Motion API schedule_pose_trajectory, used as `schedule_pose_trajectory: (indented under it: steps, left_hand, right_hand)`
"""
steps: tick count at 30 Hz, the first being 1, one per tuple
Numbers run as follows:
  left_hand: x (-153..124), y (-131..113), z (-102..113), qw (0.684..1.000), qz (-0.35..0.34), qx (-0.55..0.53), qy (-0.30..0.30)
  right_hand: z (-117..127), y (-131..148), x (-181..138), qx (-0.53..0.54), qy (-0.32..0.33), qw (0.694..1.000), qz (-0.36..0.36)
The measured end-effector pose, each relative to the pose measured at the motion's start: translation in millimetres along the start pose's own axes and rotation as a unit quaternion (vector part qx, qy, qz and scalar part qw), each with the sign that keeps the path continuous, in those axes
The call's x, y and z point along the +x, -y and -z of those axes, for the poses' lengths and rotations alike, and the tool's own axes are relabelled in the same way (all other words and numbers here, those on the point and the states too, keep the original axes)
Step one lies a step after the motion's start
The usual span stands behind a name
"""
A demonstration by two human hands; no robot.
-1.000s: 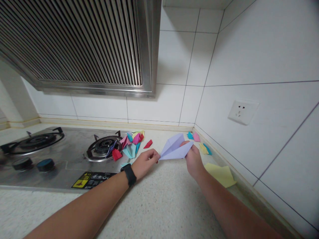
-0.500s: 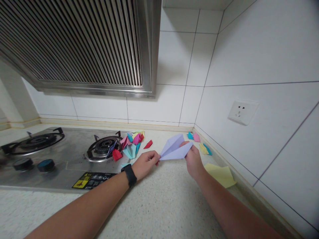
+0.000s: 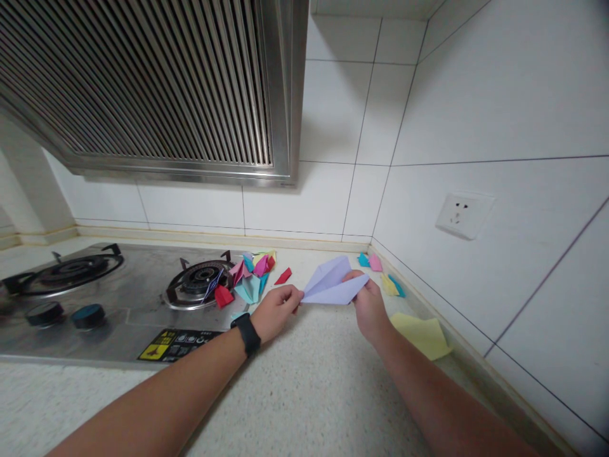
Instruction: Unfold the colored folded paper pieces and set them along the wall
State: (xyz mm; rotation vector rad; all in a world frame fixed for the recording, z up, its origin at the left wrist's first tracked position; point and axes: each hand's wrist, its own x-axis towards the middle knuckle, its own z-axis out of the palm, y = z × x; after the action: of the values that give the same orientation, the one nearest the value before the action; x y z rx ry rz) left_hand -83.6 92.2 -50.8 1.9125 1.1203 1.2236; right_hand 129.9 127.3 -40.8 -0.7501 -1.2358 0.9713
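A pale lilac folded paper (image 3: 332,285), shaped like a pointed plane, is held just above the speckled countertop (image 3: 304,393). My left hand (image 3: 275,311), with a black watch on its wrist, pinches the paper's pointed left tip. My right hand (image 3: 367,304) grips the wide right end with thumb on top. A heap of small folded papers (image 3: 247,273) in red, pink, teal and yellow lies just left of my left hand, partly on the stove.
A steel gas stove (image 3: 109,285) with two burners fills the left. A ribbed range hood (image 3: 152,89) hangs overhead. Yellow paper sheets (image 3: 421,334) lie near the right wall, small coloured pieces (image 3: 375,261) sit in the corner. A wall socket (image 3: 462,214) is on the right tiles.
The lilac paper has dipped slightly and shifted a little left between my hands; both hands keep their hold.
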Motion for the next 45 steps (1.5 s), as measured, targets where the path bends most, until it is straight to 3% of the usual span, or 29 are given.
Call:
schedule_pose_trajectory:
  steps: [9,21,45]
  left_hand:
    - [0,3,2,0.997,0.04,-0.057,-0.04]
    - [-1,1,2,0.987,0.031,-0.147,-0.048]
    - [-4,0,2,0.997,0.007,-0.077,-0.023]
  right_hand:
    - [-4,5,-3,-0.003,0.014,0.998,0.065]
    - [-2,8,-1,0.104,-0.007,0.994,-0.038]
    - [-5,19,-5,0.207,0.03,0.971,-0.112]
